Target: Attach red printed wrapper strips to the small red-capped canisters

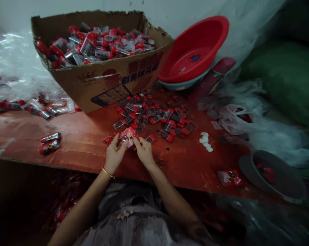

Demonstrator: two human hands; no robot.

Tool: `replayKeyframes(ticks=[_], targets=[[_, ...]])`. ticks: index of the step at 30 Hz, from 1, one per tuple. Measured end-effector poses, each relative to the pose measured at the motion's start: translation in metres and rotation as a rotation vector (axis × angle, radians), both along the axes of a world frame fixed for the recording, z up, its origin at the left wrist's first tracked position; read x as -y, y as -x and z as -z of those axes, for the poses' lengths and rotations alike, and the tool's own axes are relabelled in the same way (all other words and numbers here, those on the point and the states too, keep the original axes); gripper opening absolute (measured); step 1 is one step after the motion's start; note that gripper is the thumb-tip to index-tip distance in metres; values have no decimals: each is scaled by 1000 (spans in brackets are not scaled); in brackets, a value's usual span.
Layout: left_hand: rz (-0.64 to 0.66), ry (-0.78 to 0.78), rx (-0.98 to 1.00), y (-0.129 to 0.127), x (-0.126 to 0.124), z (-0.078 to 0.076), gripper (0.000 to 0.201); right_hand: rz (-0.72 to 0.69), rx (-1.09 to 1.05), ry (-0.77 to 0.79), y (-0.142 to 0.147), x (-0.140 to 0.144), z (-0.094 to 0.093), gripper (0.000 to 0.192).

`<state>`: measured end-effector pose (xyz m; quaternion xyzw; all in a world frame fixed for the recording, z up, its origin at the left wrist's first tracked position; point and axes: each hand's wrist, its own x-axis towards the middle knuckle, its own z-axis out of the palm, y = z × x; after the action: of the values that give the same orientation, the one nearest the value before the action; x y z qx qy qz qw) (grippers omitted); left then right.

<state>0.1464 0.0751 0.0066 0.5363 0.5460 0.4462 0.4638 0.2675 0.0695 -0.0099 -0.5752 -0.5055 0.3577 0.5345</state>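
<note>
Red-and-clear packet (128,134): pinched between left hand (114,154) and right hand (144,152), fingers of both closed on it, just above the tabletop (92,143) near its front edge. Pile of small red-capped clear tubes (154,114): just beyond the hands. Cardboard box (105,80): behind the pile, filled with like tubes. Red basin (195,51): right of the box, tilted, nested in a second basin. White discs (205,141): right of the pile. Two packets (49,142): left, well apart. Gold bracelet (108,173): left wrist.

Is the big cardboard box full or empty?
Full. The cardboard box stands open, and red-capped clear tubes are piled nearly up to its torn rim.
</note>
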Motion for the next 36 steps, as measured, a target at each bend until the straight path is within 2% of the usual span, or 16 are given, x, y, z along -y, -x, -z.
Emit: replayKeyframes(ticks=[2,4,5,10,12,15,17,19,22,24,26,29,33,34,36], targets=[[46,107,99,-2,-7,3,42,-8,1,36,-3,0,2,40],[68,89,41,-1,-14,6,30,5,27,64,-8,0,4,41],[70,56,-62,0,-18,7,26,31,50,71,-12,1,4,42],[162,-113,-838,9,-30,4,22,161,72,36,-30,0,7,40],[161,-258,-957,9,-29,0,33,172,42,29,-32,0,9,39],[104,-419,-984,6,-22,-6,55,212,48,-12,-30,2,9,41],[94,-463,-902,4,-17,-10,56,234,79,-48,-27,4,7,41],[143,-448,-700,2,-13,-12,46,214,79,-70,-22,7,5,39],[216,-197,-221,-4,-8,-11,36,118,41,-84,-10,13,3,34],[169,13,102,-10,-5,-8,33,71,52,-89,-1,18,3,33],[78,147,318,-13,-4,-6,30,33,111,-92,1,22,4,33],[-19,241,442,-9,-3,-5,30,-37,300,-113,-21,22,0,26],[-97,346,454,1,-5,-8,35,-80,714,-144,-82,14,-15,28],[-111,374,448,1,-6,-9,38,-72,792,-101,-95,12,-20,29],[-135,414,434,-1,-7,-10,42,40,897,111,-108,10,-29,32]])
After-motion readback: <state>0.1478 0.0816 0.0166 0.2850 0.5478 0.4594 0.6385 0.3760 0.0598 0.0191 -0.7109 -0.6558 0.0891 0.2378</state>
